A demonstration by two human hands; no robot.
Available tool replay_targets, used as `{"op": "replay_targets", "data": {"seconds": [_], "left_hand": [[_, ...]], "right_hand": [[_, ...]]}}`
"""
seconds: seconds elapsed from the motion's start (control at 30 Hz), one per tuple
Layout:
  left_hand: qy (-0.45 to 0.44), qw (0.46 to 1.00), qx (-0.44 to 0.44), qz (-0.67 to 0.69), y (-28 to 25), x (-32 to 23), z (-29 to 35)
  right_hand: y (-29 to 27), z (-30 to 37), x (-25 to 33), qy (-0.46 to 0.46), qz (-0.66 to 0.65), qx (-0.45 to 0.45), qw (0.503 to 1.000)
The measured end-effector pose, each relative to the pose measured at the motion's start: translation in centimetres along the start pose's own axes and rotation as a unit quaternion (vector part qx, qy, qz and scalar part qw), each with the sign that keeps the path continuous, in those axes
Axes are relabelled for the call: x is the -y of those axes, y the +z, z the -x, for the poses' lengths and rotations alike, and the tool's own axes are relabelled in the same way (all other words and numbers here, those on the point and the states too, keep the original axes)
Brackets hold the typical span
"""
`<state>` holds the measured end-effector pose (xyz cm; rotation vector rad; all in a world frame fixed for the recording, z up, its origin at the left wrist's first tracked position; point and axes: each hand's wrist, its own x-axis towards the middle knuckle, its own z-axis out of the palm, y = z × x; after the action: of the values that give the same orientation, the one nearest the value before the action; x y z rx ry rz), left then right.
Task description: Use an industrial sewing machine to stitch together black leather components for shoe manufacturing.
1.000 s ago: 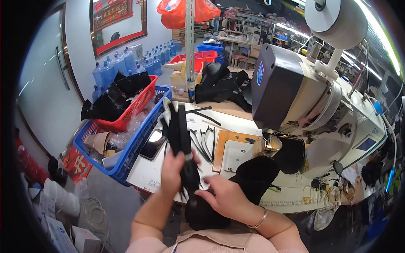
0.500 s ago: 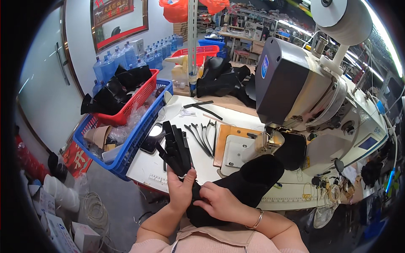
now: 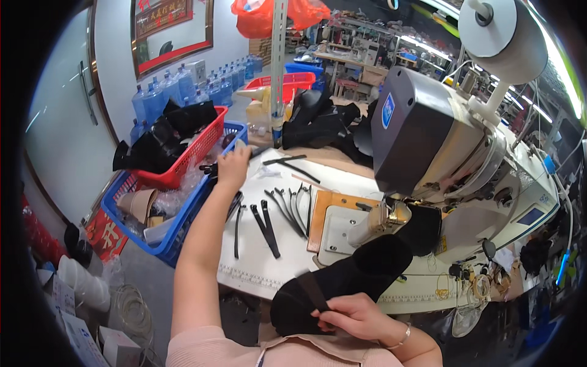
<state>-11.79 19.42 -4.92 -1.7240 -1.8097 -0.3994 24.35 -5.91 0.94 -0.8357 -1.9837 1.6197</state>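
Note:
At the far left of the white table, my left hand (image 3: 232, 166) is closed around a bundle of black straps (image 3: 210, 170), whose ends stick out on both sides of it. Between the thumb and fingers of my right hand (image 3: 354, 315) is a single dark strap (image 3: 313, 290), held slantwise over a black boot (image 3: 342, 275). The boot lies tilted across my lap, its far end beside the arm of the sewing machine (image 3: 422, 128). More black straps (image 3: 266, 229) lie loose on the table, several with curled ends (image 3: 287, 205).
A blue basket (image 3: 165, 251) at the left carries a red basket (image 3: 211, 131) with black boots. Further black boots (image 3: 324, 125) lie behind the table, near a metal post (image 3: 278, 73). A white thread cone (image 3: 501, 37) stands above the machine. Coiled cable (image 3: 131, 312) lies on the floor.
My left hand has moved from beside the boot to the table's far left with the strap bundle. My right hand has shifted slightly right and down; a single strap now shows in it.

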Motion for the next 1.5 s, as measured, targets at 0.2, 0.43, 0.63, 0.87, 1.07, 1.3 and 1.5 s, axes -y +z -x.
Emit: {"op": "replay_targets", "data": {"seconds": [0.2,0.43,0.63,0.87,1.07,1.3,1.5], "left_hand": [[0.049,0.965,0.191,0.172,4.1,-7.0,-2.7],[0.214,0.941,0.216,0.149,7.8,-15.3,-5.1],[0.279,0.913,0.104,0.279,-0.2,-11.9,-2.2],[-0.019,0.415,0.324,0.85,-16.1,-15.5,12.9],[-0.23,0.359,0.205,0.881,-19.2,-17.7,16.3],[-0.044,0.536,0.077,0.839,-20.6,-15.6,18.6],[-0.128,0.486,0.312,0.806,-23.1,-13.9,12.5]], "right_hand": [[-1.6,3.5,-1.4,0.063,0.026,-0.044,0.997],[-0.9,4.0,-2.9,0.132,-0.055,-0.113,0.983],[-1.0,3.6,-4.2,0.137,-0.159,-0.141,0.967],[-0.3,0.5,-4.3,0.07,-0.165,-0.175,0.968],[0.7,2.2,-4.5,-0.222,0.245,-0.335,0.882],[-0.7,3.0,-6.1,-0.18,0.282,-0.414,0.847],[-3.1,-0.8,-4.7,-0.074,-0.176,-0.233,0.953]]}}
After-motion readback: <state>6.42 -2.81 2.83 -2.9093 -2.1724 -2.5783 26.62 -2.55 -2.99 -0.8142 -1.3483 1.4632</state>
